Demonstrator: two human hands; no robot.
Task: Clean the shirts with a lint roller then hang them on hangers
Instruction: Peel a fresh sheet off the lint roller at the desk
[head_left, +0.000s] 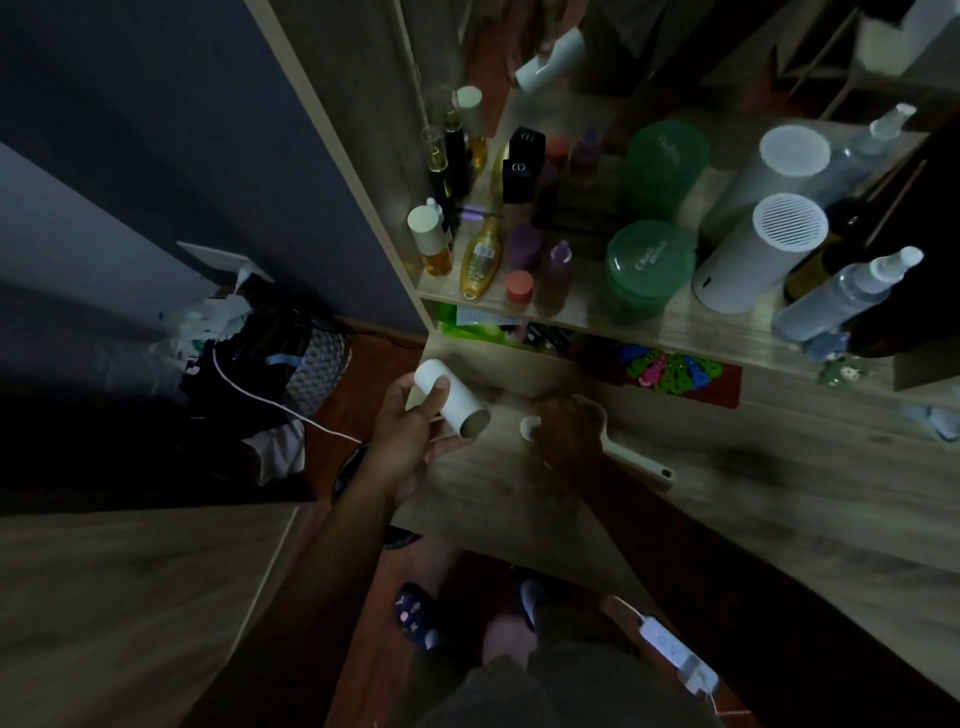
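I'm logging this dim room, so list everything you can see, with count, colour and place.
roll: 1, white, in left hand
handle: 1, white, on desk under right hand
desk: 1, pale wood, centre
jars: 2 green, shelf
cylinders: 2 white, shelf right
spray bottles: 2 clear, shelf right
small bottles: many, amber, purple, black, shelf left
bags: a dark pile, floor left
power strip: 1 white, floor
slipper: 1 dark, floor
left hand: holds roll
right hand: on handle

White lint roll (453, 404) tilted above desk; white roller handle (631, 457) flat (blurred, partly hidden).
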